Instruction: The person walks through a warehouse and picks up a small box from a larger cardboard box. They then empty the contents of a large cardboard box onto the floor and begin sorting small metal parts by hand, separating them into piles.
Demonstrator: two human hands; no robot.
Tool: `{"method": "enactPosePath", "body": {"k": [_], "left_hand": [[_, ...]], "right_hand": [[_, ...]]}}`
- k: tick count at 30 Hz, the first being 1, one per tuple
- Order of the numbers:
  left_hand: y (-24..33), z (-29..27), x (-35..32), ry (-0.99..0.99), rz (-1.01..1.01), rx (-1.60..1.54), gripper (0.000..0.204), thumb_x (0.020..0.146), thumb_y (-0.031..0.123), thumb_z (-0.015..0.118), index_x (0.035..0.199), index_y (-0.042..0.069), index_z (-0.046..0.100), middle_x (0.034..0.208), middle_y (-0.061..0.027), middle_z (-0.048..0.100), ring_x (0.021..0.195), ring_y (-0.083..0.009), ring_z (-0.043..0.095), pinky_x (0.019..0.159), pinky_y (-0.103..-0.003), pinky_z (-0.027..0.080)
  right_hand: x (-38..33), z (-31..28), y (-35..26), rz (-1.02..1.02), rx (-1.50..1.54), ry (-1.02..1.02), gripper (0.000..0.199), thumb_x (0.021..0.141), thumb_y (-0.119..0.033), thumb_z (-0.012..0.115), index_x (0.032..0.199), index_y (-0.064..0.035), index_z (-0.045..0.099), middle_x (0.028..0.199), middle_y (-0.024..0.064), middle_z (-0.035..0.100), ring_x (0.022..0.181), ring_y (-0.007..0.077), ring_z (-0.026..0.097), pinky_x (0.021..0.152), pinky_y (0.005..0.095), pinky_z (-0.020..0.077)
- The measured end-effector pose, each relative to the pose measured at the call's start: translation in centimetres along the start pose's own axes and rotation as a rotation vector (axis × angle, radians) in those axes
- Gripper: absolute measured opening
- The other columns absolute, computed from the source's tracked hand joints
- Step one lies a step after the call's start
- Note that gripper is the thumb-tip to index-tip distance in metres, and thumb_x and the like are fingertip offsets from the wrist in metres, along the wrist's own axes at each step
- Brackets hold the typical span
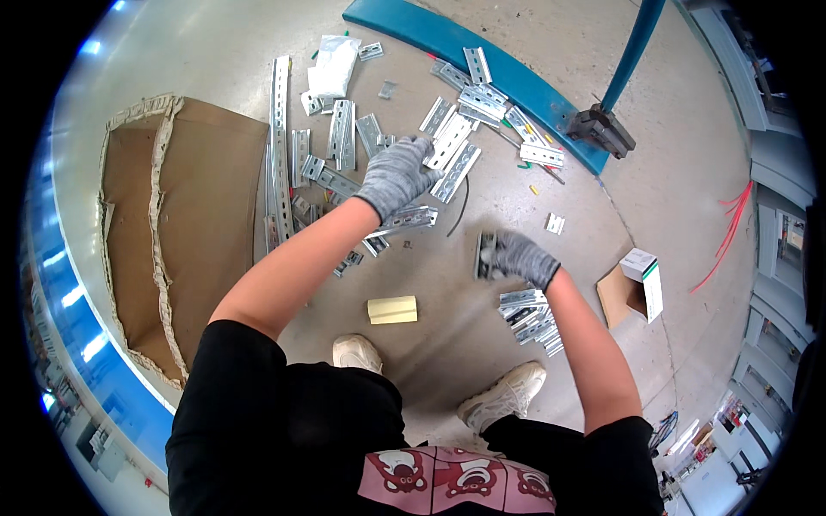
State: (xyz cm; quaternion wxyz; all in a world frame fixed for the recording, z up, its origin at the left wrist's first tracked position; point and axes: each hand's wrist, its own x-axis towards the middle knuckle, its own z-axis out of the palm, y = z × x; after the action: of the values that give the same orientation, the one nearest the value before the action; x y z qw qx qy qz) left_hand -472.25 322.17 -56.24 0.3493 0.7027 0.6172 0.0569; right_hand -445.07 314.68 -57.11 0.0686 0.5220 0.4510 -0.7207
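My left hand (pixel 398 175), in a grey knit glove, reaches over a loose pile of slotted metal rail pieces. Its thumb and fingers are apart at the near end of a short slotted rail (pixel 451 142). Another slotted rail (pixel 456 173) lies just right of the thumb. My right hand (pixel 521 257), gloved alike, is closed around a short piece of metal rail (pixel 483 256) above the floor. Below that hand, a stack of short cut rails (pixel 531 319) lies on the floor, partly behind my forearm.
An opened cardboard box (pixel 206 215) lies left, beside long rails (pixel 280 146). A white plastic bag (pixel 333 67) sits at the far side. A blue metal base (pixel 465 52) with an upright post curves behind the pile. A yellow folded piece (pixel 392 310) and a small carton (pixel 632 288) lie nearer.
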Motion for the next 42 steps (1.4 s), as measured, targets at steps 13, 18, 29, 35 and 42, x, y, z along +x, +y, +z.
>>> {"method": "enactPosePath", "body": {"k": [13,18,29,35,42], "left_hand": [[-0.7,-0.3,-2.8,0.055,0.076,0.031,0.034,0.078,0.021,0.066,0.107,0.006,0.054,0.097,-0.0135,0.063,0.095,-0.03,0.062,0.084,-0.039,0.049],[-4.0,-3.4,-6.2,-0.01,0.042,0.386,0.038,0.078,0.028,0.067,0.107,0.006,0.056,0.104,-0.014,0.06,0.095,-0.0307,0.061,0.083,-0.04,0.05],[-3.6,-2.6,-2.3,0.096,0.119,0.076,0.032,0.082,0.023,0.065,0.106,0.005,0.056,0.105,-0.014,0.059,0.098,-0.0312,0.06,0.083,-0.038,0.049],[-2.3,-0.4,2.5,0.128,0.2,0.141,0.036,0.082,0.022,0.064,0.113,0.008,0.055,0.115,-0.0156,0.055,0.103,-0.0315,0.058,0.089,-0.039,0.048],[-1.2,1.2,5.6,0.058,0.142,0.288,0.054,0.075,0.019,0.072,0.123,0.007,0.05,0.123,-0.0152,0.05,0.107,-0.0303,0.056,0.091,-0.038,0.048]], "right_hand": [[3.5,-2.5,-4.1,-0.479,-0.493,0.789,0.021,0.084,-0.023,0.061,0.094,-0.004,0.061,0.081,0.0194,0.065,0.08,0.0373,0.063,0.073,0.0428,0.0503],[8.3,-2.0,-12.5,-0.494,-0.702,0.842,0.034,0.082,-0.014,0.06,0.116,-0.0093,0.057,0.122,0.0177,0.054,0.107,0.0329,0.056,0.089,0.0414,0.0465],[10.7,-3.2,-11.2,-0.395,-0.908,0.828,0.052,0.071,-0.014,0.073,0.12,-0.0068,0.054,0.129,0.0181,0.047,0.111,0.0329,0.055,0.091,0.0392,0.0481],[7.6,-2.2,-8.2,-0.444,-0.716,0.823,0.058,0.066,-0.017,0.079,0.117,-0.0058,0.052,0.115,0.017,0.055,0.105,0.0344,0.056,0.088,0.0403,0.0481],[6.0,-0.7,-3.5,-0.266,-0.415,0.773,0.063,0.06,-0.014,0.084,0.113,-0.0032,0.052,0.106,0.0151,0.058,0.1,0.0315,0.058,0.086,0.0377,0.0482]]}}
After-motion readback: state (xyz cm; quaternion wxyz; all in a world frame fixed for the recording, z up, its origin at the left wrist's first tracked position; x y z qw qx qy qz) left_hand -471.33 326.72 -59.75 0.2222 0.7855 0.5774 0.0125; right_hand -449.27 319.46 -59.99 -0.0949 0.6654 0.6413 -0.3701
